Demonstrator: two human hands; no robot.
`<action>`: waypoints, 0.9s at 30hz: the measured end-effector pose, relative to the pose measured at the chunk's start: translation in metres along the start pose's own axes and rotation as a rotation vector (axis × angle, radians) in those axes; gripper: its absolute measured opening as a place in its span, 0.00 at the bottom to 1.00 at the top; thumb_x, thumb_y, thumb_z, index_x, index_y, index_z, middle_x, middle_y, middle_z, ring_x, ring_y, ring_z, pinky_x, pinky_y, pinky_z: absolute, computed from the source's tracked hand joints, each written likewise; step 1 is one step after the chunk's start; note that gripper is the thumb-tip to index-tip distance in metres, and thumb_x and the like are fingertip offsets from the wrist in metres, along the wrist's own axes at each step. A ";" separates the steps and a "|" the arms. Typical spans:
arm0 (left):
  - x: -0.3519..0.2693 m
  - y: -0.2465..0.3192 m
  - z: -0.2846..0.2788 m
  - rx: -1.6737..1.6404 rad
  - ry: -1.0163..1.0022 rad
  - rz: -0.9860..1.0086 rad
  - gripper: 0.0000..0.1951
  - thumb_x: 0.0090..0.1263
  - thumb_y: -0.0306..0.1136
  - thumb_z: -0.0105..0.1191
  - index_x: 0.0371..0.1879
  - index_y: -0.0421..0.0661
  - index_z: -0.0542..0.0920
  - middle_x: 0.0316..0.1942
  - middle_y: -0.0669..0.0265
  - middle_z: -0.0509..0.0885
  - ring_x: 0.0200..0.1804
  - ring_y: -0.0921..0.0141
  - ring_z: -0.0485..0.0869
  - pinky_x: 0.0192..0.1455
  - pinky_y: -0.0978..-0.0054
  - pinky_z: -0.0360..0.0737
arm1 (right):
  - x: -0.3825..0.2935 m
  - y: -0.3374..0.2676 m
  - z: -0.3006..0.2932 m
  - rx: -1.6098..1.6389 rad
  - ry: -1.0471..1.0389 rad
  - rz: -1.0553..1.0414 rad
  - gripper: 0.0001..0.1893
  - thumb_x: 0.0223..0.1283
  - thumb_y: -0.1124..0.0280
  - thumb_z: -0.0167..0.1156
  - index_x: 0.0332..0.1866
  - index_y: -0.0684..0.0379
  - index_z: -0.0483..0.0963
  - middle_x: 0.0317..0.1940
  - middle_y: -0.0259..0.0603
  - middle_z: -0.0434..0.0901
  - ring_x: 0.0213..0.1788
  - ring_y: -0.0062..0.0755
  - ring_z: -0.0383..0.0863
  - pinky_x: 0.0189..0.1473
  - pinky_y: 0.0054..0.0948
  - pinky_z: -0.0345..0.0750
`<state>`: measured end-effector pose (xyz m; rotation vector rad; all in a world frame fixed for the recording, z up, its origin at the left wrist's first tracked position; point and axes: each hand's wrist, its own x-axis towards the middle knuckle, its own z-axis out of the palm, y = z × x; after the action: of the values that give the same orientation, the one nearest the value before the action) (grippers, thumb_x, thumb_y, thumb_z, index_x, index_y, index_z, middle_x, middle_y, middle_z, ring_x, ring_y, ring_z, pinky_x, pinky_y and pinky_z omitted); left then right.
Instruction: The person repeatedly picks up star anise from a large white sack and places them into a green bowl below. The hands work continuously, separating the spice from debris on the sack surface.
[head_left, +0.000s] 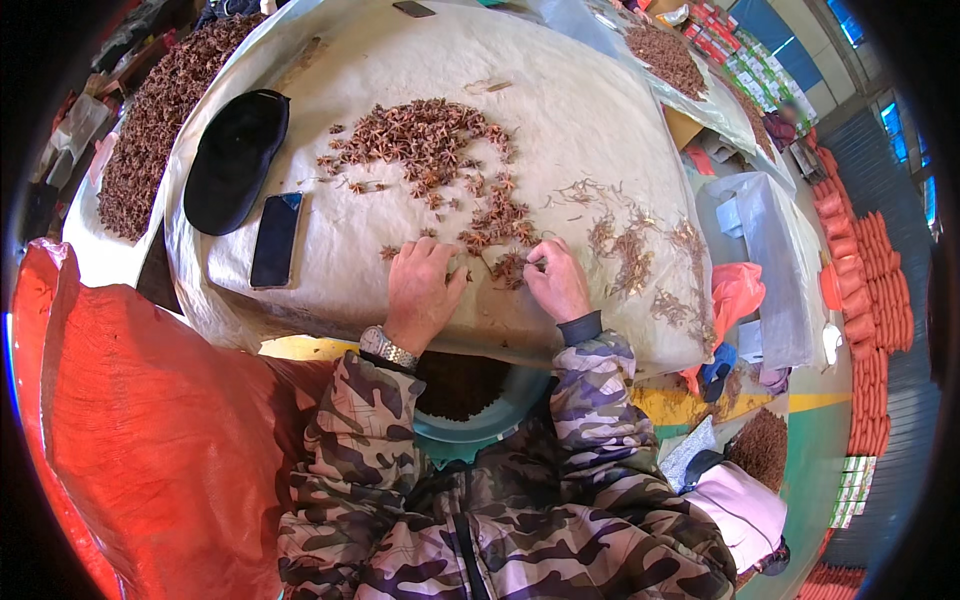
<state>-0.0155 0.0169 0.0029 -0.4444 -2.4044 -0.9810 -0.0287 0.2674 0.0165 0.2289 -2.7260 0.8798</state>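
Observation:
A heap of star anise lies on the cloth-covered table, and a looser trail of star anise runs from it toward me. My left hand, a metal-band watch on its wrist, rests low over the cloth with bent fingers. One star anise lies by its outer edge; a small dark bit shows near the thumb. My right hand has thumb and forefinger drawn together at the right side of a small star anise cluster. Whether either hand holds a piece is too small to make out.
Left on the table lie a black cap-like item and a smartphone. Stems and debris are scattered at right. Below the table edge sits a blue basin with dark contents. A large red sack stands at my left.

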 end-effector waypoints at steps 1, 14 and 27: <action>0.000 0.001 0.001 -0.005 0.006 0.008 0.14 0.65 0.33 0.70 0.49 0.47 0.87 0.46 0.58 0.84 0.52 0.53 0.82 0.56 0.54 0.79 | -0.001 0.002 0.002 0.003 0.016 -0.011 0.06 0.60 0.74 0.67 0.40 0.61 0.78 0.38 0.50 0.86 0.40 0.57 0.88 0.43 0.48 0.84; -0.012 0.045 0.007 -0.210 -0.014 0.002 0.15 0.66 0.35 0.72 0.48 0.45 0.87 0.40 0.58 0.88 0.46 0.54 0.87 0.50 0.57 0.84 | -0.022 -0.023 0.026 0.544 0.057 0.090 0.05 0.71 0.79 0.66 0.47 0.67 0.83 0.35 0.34 0.88 0.36 0.15 0.83 0.39 0.23 0.81; -0.026 0.046 0.002 -0.352 -0.108 0.082 0.08 0.68 0.28 0.67 0.41 0.46 0.81 0.37 0.57 0.83 0.41 0.51 0.85 0.42 0.53 0.81 | -0.030 -0.022 0.015 0.814 -0.158 0.321 0.08 0.77 0.70 0.66 0.44 0.65 0.82 0.35 0.30 0.85 0.36 0.17 0.80 0.41 0.25 0.80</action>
<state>0.0269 0.0470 0.0129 -0.7320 -2.2866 -1.3799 0.0023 0.2431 0.0077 0.0035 -2.4071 2.1090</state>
